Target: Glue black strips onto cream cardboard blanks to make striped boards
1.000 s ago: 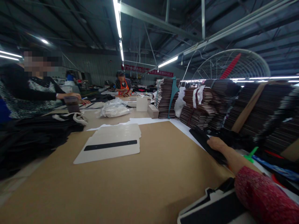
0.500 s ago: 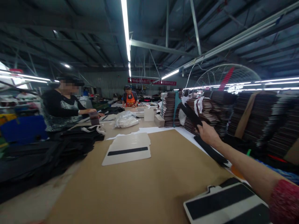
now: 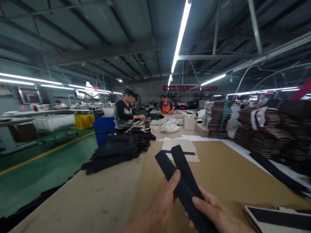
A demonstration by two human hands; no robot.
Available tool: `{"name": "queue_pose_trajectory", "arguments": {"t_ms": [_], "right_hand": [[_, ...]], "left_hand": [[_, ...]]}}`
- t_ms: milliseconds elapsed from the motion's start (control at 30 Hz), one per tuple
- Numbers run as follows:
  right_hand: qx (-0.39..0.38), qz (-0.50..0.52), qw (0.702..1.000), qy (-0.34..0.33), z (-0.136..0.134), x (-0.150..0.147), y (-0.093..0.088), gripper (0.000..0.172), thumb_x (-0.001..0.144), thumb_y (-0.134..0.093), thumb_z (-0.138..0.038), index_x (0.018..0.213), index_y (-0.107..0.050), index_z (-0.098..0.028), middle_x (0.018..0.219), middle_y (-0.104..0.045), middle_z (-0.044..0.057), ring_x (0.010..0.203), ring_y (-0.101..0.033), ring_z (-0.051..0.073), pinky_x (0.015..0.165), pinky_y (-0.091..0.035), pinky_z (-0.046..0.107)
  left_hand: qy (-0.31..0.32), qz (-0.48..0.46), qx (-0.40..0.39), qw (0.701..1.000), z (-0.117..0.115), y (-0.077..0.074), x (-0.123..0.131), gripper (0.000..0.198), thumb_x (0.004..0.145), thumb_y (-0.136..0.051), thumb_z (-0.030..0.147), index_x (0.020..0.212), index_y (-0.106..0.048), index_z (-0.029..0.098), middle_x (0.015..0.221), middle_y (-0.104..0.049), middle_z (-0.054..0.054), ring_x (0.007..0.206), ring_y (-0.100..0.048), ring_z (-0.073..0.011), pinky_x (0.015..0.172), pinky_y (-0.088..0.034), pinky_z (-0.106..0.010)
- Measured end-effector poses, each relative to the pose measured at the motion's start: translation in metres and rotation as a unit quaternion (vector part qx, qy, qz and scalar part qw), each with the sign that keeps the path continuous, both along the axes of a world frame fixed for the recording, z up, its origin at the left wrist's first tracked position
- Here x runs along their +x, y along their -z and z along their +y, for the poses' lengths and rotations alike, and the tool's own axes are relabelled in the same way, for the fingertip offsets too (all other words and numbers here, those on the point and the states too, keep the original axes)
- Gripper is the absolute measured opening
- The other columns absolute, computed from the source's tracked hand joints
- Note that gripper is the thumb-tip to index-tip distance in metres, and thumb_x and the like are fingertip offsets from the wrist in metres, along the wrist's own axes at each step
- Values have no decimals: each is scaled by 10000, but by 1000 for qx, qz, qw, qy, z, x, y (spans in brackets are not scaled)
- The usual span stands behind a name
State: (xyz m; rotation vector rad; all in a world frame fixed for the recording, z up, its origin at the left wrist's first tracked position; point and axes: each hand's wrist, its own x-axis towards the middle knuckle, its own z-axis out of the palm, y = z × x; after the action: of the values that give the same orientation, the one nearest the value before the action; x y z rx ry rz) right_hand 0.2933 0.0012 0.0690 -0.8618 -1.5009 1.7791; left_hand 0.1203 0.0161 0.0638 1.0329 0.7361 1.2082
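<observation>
Two black fabric strips (image 3: 185, 173) lie across each other in my hands, their far ends spread in a V above the tan table. My left hand (image 3: 164, 197) is closed on the strips' left side, thumb on top. Lower down, my right hand (image 3: 211, 208) grips them from the right, thumb also on top. Beyond the strips lies a cream panel (image 3: 191, 157) with a black band across it, partly hidden by them. Near my right hand, at the lower right, are cream panels (image 3: 274, 223) with a black band.
The tan board (image 3: 225, 168) covers the table. More black strips (image 3: 274, 171) lie along its right edge, beside tall tied stacks (image 3: 215, 118). Black fabric pieces (image 3: 116, 147) are piled at left. A plastic bag (image 3: 170, 125) lies farther back. Two co-workers (image 3: 124, 113) work at the far tables.
My right hand has come back from the right side, bringing the black strips in front of me. My left hand has come into view and holds them too. The view has turned left.
</observation>
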Motion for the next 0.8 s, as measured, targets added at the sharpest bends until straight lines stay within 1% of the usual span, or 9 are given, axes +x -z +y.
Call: {"name": "queue_pose_trajectory", "arguments": {"t_ms": [67, 200, 300, 400, 533, 600, 667, 733, 800], "right_hand": [[-53, 13, 998, -13, -9, -16, 6, 596, 801, -633, -637, 1175, -527, -186, 832, -689, 45, 643, -671, 135, 564, -458, 208], [-95, 9, 995, -27, -18, -41, 14, 660, 812, -513, -743, 1069, -566, -137, 744, -695, 71, 609, -655, 145, 594, -486, 240], [-83, 10, 996, -42, -17, -57, 20, 770, 753, -491, -818, 1069, -596, -124, 698, -673, 59, 620, -646, 165, 625, -516, 278], [-60, 10, 997, -54, -14, -66, 22, 820, 764, -434, -836, 1132, -604, -123, 738, -674, 68, 656, -652, 182, 691, -541, 331], [13, -26, 994, -101, -13, -72, 13, 873, 770, -399, -844, 1272, -562, -148, 964, -691, 113, 841, -663, 216, 844, -523, 383], [70, -40, 986, -149, -13, -70, 7, 841, 792, -397, -823, 1298, -558, -170, 1088, -668, 110, 986, -637, 215, 961, -462, 366], [101, -62, 973, -198, -8, -61, 6, 732, 850, -402, -755, 1277, -584, -188, 1085, -667, 83, 1012, -629, 198, 974, -443, 332], [116, -131, 960, -219, 9, -45, 10, 586, 889, -455, -653, 1197, -636, -188, 983, -685, 59, 899, -651, 186, 854, -490, 306], [166, -243, 940, -171, 40, -21, 17, 424, 881, -543, -525, 1073, -682, -174, 908, -692, 47, 803, -644, 181, 729, -496, 280]], "left_hand": [[-3, -13, -28, 1000, -9, -3, -5, 707, 856, -482, 680, 1293, -581, 133, 1181, -664, -169, 1117, -601, -311, 1000, -437, -443], [57, 25, 35, 997, -24, 2, -27, 676, 883, -444, 671, 1349, -540, 191, 1255, -645, -140, 1139, -594, -294, 1024, -425, -443], [77, 51, 76, 993, -31, 1, -42, 636, 904, -438, 643, 1399, -476, 245, 1312, -617, -107, 1172, -572, -271, 1058, -402, -449], [87, 62, 55, 993, -32, -1, -53, 691, 881, -456, 671, 1462, -358, 310, 1405, -543, -89, 1179, -567, -255, 1075, -392, -456], [91, 79, 50, 991, -29, 9, -55, 579, 856, -548, 636, 1321, -539, 291, 1510, -410, -80, 1216, -533, -275, 1037, -422, -444], [82, 58, 30, 994, -26, 15, -51, 556, 838, -599, 601, 1241, -586, 218, 1353, -562, -126, 1174, -561, -276, 1009, -437, -432], [62, 55, -2, 997, -20, 15, -48, 557, 831, -611, 575, 1197, -570, 156, 978, -691, -109, 1013, -635, -251, 938, -474, -406], [-19, 142, -10, 990, -4, 5, -52, 484, 868, -546, 537, 1150, -540, 144, 676, -594, -2, 720, -638, -185, 753, -518, -337], [-139, 323, 9, 936, 23, -14, -63, 381, 904, -465, 478, 1106, -526, 161, 575, -465, 65, 503, -513, -128, 546, -454, -263]]}}
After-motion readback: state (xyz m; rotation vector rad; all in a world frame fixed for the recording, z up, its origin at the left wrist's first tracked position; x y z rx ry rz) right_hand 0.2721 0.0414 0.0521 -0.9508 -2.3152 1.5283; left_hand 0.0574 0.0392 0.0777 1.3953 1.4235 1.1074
